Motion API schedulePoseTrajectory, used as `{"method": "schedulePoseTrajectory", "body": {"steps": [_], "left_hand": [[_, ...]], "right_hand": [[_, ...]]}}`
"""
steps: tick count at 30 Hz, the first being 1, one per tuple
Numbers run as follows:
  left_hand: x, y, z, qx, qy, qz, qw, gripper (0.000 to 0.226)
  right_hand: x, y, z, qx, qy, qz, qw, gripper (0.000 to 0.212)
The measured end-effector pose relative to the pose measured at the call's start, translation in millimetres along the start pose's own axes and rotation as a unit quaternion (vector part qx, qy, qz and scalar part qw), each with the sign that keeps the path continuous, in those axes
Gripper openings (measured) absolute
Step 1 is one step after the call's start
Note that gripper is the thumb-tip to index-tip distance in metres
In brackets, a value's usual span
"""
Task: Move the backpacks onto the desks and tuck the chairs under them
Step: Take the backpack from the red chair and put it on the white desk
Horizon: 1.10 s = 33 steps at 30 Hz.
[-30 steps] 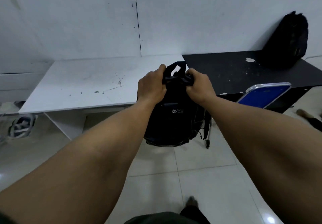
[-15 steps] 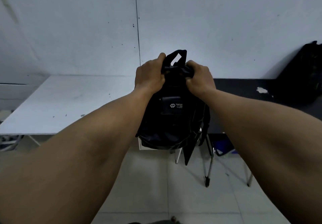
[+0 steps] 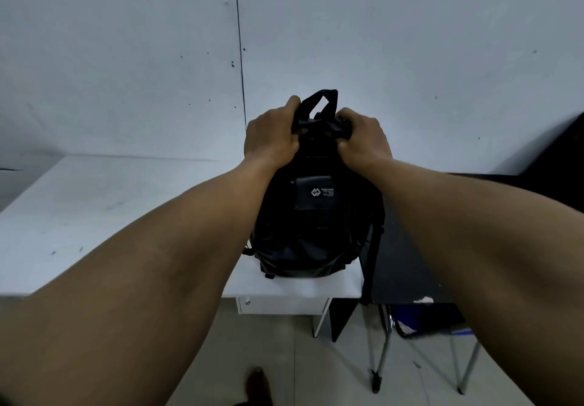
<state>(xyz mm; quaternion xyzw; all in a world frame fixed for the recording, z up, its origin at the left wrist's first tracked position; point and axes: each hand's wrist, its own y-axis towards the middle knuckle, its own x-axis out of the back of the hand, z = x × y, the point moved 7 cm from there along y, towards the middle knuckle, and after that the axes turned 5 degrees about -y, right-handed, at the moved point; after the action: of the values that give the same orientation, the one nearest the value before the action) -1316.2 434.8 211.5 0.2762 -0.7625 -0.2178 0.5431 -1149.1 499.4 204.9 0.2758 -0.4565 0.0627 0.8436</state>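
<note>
A black backpack [image 3: 313, 222] stands upright at the right end of the white desk [image 3: 94, 216], its base near the front edge. My left hand [image 3: 271, 140] and my right hand [image 3: 363, 137] both grip its top on either side of the carry loop. A strap hangs down its right side over the seam to the black desk [image 3: 407, 266]. A second black backpack [image 3: 562, 156] leans against the wall on that black desk, half cut off by the frame. A blue chair [image 3: 417, 326] with metal legs sits partly under the black desk.
The white wall runs close behind both desks. A small drawer front [image 3: 281, 304] hangs under the white desk's right end. Pale tiled floor lies below, with my foot [image 3: 257, 383] at the bottom edge.
I have stepped closer and raised the backpack from in front of the desks up onto the right end of the white desk. Both hands keep the same grip.
</note>
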Motion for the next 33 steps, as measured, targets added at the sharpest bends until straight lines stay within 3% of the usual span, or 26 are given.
{"method": "schedulePoseTrajectory", "body": {"steps": [16,33], "left_hand": [[-103.1,128.3,64.2,-0.037,-0.043,0.059,0.997,0.029],[-213.3,250.7,112.0,-0.012,-0.029,0.059,0.998,0.03]], "right_hand": [[-71.3,147.5,-50.3,-0.027,0.013,0.008,1.0,0.019],[-125.5,297.4,-108.6,0.022,0.001,0.036,0.999,0.01]]}}
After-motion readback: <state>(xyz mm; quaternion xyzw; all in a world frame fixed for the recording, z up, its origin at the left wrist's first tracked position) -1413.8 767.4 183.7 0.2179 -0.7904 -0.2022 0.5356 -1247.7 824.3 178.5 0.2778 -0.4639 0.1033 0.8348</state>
